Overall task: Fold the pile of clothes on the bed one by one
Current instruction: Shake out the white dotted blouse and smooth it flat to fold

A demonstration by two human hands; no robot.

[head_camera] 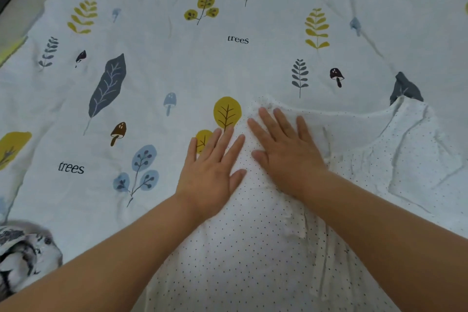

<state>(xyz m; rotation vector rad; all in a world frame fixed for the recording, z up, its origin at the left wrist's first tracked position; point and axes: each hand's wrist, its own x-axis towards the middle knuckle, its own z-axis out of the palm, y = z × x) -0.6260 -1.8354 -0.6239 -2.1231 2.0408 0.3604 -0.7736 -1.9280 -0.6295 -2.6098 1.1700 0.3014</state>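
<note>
Head view: two hands flat on a white dotted garment (266, 248) spread over a leaf-printed bedsheet (157, 63). Left hand (215, 162) with fingers straight and slightly spread, palm down at the garment's left edge, little finger side lapping onto the sheet. Right hand (281, 144) likewise flat and unclenched, just beside the left, pressing the cloth near its upper left corner. Nothing gripped or pinched by either.

Garment lying in the lower middle and right of the bed, wrinkled on its right half, with a ruffled strip running down under the right forearm.

Likely step: smoothing before a fold. Best done by sweeping both palms outward from the middle toward the edges, light and even pressure, chasing the creases on the right side out before any fold (a fold over bunched cloth only sets the wrinkles). Worth squaring the left edge straight first, as a guide line for the fold. Thin fabric, probably prone to dragging with the palm, so short strokes rather than one long push.

Count: two hands, one dotted garment laid out, one bedsheet, and one grey-and-white patterned piece of cloth (22, 258) bunched at the lower left corner, well apart from the hands (whether a garment from the pile, cannot tell).
</note>
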